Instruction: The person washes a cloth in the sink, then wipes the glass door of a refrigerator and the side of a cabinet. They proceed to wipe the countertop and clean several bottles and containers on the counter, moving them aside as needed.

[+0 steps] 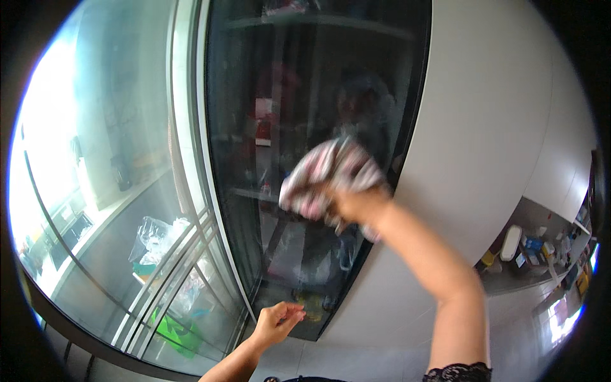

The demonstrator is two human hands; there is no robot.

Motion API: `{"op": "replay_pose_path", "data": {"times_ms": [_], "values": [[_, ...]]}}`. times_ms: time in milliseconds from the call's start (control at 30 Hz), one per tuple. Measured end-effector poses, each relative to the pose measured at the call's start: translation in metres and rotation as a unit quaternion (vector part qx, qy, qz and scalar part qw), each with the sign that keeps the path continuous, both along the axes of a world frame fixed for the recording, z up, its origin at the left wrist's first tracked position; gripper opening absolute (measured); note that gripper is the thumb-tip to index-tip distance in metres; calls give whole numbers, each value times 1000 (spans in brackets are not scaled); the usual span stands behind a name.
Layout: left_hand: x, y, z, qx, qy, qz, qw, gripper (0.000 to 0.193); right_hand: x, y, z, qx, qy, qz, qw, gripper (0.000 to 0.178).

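The lace sleeve (458, 373) is cropped; the right hand (358, 205) holds blurred cloth (331, 167).

Right hand (358, 205) reaches forward, elbow (463, 290) bent; left hand (277, 323) hovers half-curled.

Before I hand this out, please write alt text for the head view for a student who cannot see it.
A person's right hand holds a patterned cloth, blurred, in front of a tall dark glass panel; the left hand, half-curled, is lower. Framed clear glass stands left, a pale panel right.
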State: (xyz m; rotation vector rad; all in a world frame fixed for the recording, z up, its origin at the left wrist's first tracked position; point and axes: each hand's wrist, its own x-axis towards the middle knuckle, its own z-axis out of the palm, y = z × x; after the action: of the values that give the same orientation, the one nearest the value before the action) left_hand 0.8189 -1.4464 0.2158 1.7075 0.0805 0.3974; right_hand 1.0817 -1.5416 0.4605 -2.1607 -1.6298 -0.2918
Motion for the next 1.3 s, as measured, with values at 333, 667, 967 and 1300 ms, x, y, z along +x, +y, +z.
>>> {"op": "replay_pose_path", "data": {"times_ms": [333,667,967,1300], "values": [[2,18,1,-51,-13,14,998,23,-23,40,147,263,-450,-69,851,59],[-15,67,8,-13,-22,26,999,24,-36,95,92,-27,-100,139,985,57],[-38,83,43,-48,-28,117,992,19,12,59,411,378,-501,-397,670,73],[-33,87,23,-43,-7,123,992,18,-87,188,177,68,-523,120,841,53]]}}
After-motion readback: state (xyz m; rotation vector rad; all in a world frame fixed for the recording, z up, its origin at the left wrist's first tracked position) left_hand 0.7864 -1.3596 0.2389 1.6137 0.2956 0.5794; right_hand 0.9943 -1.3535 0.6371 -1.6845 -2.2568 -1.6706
